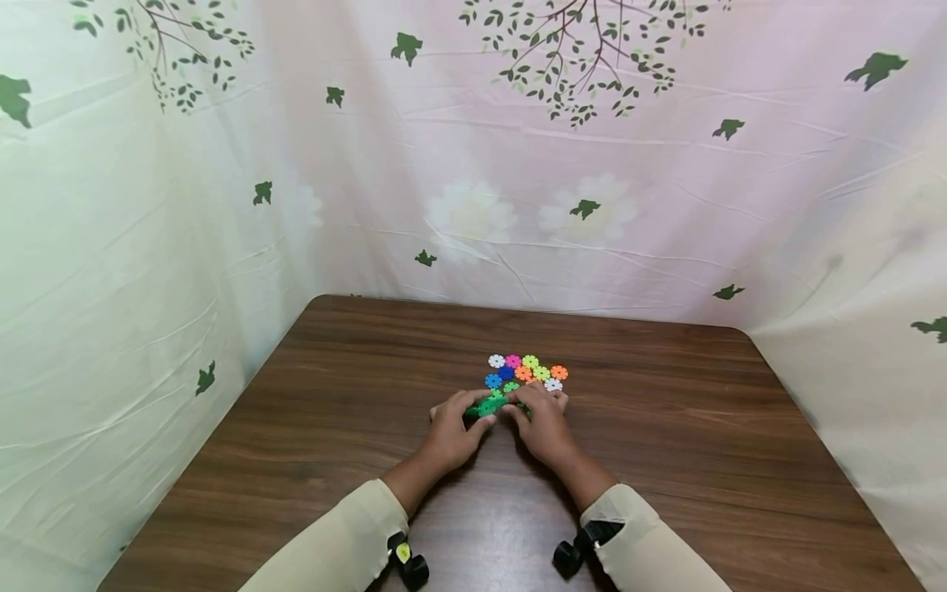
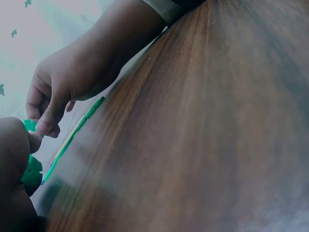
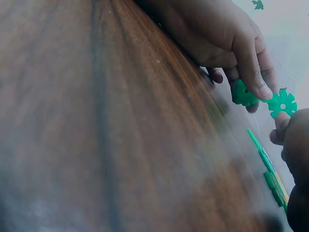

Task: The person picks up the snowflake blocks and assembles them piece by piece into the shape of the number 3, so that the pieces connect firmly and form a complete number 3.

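Both hands meet over the near side of a patch of flat, notched plastic discs. My left hand pinches green notched discs between thumb and fingers. Opposite it, my right hand pinches the edge of the green pieces with thumb and fingertips. In the right wrist view, one green disc sits in the left hand's grasp and another green disc with a centre hole stands between the two hands, held up above the table. The right hand's fingers hide part of the green pieces in the head view.
Just beyond the hands, several loose discs lie flat on the brown wooden table: white, pink, yellow-green, blue and orange. A patterned cloth hangs behind the table and at both sides.
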